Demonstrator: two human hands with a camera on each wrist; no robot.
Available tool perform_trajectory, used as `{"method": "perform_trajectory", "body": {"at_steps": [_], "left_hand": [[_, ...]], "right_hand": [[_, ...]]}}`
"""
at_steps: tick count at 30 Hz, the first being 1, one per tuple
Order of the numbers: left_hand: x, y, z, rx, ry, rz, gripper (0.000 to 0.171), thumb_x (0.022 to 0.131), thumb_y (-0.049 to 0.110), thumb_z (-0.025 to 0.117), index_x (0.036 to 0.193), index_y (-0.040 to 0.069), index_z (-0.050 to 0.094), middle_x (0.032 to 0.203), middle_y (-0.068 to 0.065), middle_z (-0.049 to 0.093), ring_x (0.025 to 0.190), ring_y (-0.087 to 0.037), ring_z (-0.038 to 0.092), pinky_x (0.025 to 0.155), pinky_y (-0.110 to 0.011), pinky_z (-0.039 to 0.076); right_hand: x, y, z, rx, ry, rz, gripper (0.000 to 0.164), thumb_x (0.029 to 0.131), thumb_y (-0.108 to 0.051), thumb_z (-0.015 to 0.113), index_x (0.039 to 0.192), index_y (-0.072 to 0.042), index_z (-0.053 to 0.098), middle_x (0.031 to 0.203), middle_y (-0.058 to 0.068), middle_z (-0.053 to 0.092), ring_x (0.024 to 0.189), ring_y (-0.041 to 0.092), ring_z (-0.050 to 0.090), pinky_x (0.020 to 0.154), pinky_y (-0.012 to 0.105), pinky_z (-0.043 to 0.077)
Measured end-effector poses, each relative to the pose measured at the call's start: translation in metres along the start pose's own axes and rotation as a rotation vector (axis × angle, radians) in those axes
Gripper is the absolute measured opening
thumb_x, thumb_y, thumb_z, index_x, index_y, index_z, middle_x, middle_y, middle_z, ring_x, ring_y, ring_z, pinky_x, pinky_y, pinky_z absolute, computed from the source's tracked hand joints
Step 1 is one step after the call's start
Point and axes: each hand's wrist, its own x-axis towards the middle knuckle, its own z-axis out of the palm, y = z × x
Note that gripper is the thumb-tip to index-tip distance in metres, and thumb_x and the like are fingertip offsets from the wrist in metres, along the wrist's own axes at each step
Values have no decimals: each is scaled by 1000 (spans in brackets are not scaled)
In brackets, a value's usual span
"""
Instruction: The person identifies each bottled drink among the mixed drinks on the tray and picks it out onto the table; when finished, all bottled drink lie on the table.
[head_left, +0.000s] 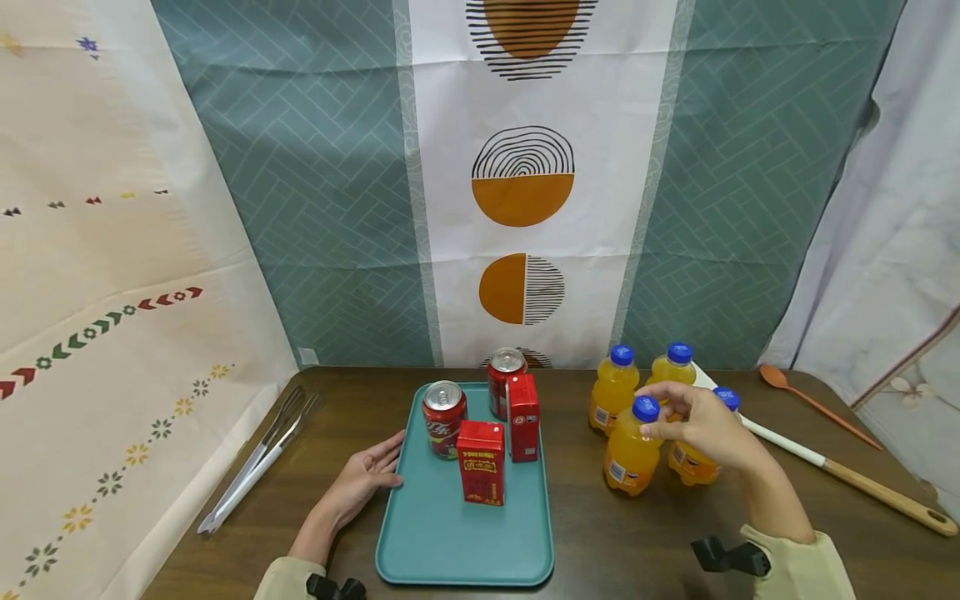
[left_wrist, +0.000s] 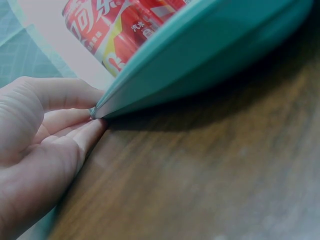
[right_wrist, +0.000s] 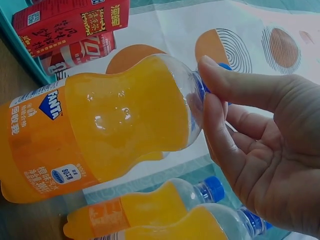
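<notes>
My right hand pinches an orange Fanta bottle by its blue cap, thumb and fingers on either side of it. In the right wrist view the bottle fills the middle, full of orange drink; I cannot tell whether its base touches the table. My left hand grips the left rim of a teal tray, thumb above and fingers beneath, as the left wrist view shows. On the tray stand two red soda cans and two red drink cartons, all upright.
Three more orange bottles stand on the table around the right hand. Metal tongs lie at the left. A white spatula with a wooden handle and an orange spoon lie at the right. A patterned cloth hangs behind.
</notes>
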Motion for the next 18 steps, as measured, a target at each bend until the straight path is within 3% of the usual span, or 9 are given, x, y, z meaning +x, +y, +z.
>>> {"method": "perform_trajectory", "body": {"at_steps": [3, 10, 18], "left_hand": [[0, -1, -1, 4, -5, 3, 82, 85, -9, 61, 152, -10, 15, 160, -28, 11, 146, -34, 16, 104, -13, 43], [4, -2, -1, 25, -4, 10, 81, 85, -7, 63, 152, -9, 17, 160, -27, 14, 144, -19, 28, 102, -11, 43], [0, -1, -2, 12, 1, 10, 81, 85, -8, 63, 152, -9, 17, 160, -27, 14, 146, -35, 16, 105, -14, 42]], "right_hand": [[0, 1, 0, -9, 3, -9, 46, 84, -16, 75, 122, 5, 59, 76, 0, 59, 68, 6, 53, 54, 24, 48], [1, 2, -2, -28, 9, -33, 44, 84, -14, 75, 121, 5, 60, 76, -2, 58, 67, 5, 52, 53, 21, 45], [1, 2, -1, -7, -12, -33, 46, 85, -13, 73, 124, 6, 58, 78, -1, 59, 69, 5, 52, 55, 21, 46]]}}
